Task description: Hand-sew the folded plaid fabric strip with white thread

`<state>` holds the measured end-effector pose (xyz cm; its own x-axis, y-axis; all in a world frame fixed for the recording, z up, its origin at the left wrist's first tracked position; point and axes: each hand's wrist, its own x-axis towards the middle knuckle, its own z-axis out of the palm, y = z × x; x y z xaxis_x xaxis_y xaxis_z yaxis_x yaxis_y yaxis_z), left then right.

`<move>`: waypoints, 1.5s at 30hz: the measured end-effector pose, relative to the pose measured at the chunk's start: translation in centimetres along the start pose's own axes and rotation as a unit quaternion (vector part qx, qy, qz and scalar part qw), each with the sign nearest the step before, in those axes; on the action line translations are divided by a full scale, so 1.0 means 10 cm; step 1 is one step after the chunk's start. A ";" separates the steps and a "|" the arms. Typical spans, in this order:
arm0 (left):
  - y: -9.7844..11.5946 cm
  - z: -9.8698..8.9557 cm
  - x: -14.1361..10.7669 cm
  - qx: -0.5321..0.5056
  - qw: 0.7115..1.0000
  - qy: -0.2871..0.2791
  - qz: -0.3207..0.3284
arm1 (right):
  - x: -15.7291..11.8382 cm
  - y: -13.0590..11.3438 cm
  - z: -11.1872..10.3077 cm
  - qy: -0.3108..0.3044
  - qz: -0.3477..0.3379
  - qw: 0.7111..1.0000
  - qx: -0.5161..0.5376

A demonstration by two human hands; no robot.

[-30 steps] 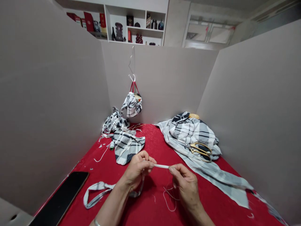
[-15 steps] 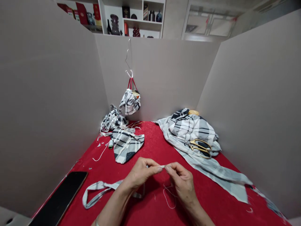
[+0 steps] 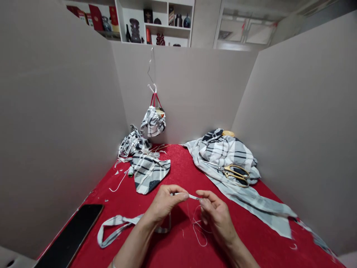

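Head view, six o'clock: I read the bare left hand (image 3: 166, 203) and bare right hand (image 3: 216, 216) apart, both pinching one narrow white fabric strip (image 3: 193, 197).

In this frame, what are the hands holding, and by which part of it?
A narrow white fabric strip: the left hand grips it between thumb and fingers, and the right hand pinches it further along at the fingertips.

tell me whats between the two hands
In the head view, a narrow pale fabric strip spans the gap, pinched by the left hand and right hand, with loose white thread below it.
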<state>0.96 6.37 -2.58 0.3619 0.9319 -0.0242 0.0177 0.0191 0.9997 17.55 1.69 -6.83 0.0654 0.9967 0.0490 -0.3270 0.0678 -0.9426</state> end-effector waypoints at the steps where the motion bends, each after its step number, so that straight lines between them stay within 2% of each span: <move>1: 0.01 0.00 0.00 0.001 1.000 0.000 0.001 | 0.00 0.00 0.00 0.003 0.004 1.000 0.027; 7: 0.02 0.03 -0.02 0.004 1.000 -0.005 0.018 | 0.00 -0.07 0.03 0.026 0.021 0.996 0.085; 10: 0.04 0.04 -0.04 -0.007 1.000 -0.019 0.015 | 0.03 -0.13 0.08 0.031 0.079 0.982 0.171; 13: 0.08 0.05 -0.06 -0.012 0.999 -0.033 0.022 | 0.03 -0.14 0.12 -0.051 0.147 0.968 0.199; 16: 0.12 0.03 -0.08 -0.023 0.999 -0.037 0.030 | -0.02 -0.09 0.13 -0.146 0.207 0.958 0.135; 18: 0.12 0.02 -0.08 -0.032 0.999 -0.035 0.026 | -0.02 -0.07 0.11 -0.151 0.223 0.959 0.087; 22: 0.08 0.01 -0.07 -0.028 0.998 -0.055 0.014 | 0.10 -0.19 0.02 -0.086 0.167 0.982 0.007; 26: 0.06 0.01 -0.06 0.019 0.997 -0.065 0.022 | 0.27 -0.45 -0.01 -0.062 0.123 0.990 -0.044; 29: 0.05 0.02 -0.04 0.060 0.996 -0.027 0.053 | 0.30 -0.60 0.00 -0.058 0.086 0.988 -0.116; 32: 0.00 0.04 -0.02 0.079 0.993 0.034 0.084 | 0.20 -0.66 0.03 -0.053 0.020 0.976 -0.213; 35: -0.05 0.07 -0.01 0.094 0.986 0.078 0.117 | 0.03 -0.61 0.10 -0.054 -0.039 0.964 -0.256; 38: -0.07 0.09 -0.01 0.103 0.980 0.097 0.142 | -0.11 -0.46 0.23 -0.063 -0.051 0.957 -0.280; 42: -0.05 0.09 -0.02 0.070 0.984 0.093 0.131 | -0.18 -0.25 0.33 -0.069 -0.068 0.948 -0.304; 45: -0.04 0.08 -0.02 0.044 0.988 0.087 0.122 | -0.18 -0.20 0.25 -0.022 -0.061 0.947 -0.314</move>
<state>1.61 5.85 -2.98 0.1991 0.9535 0.2262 0.0328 -0.2372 0.9709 15.78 -0.10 -4.18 0.0225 0.9849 0.1717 0.3067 0.1567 -0.9388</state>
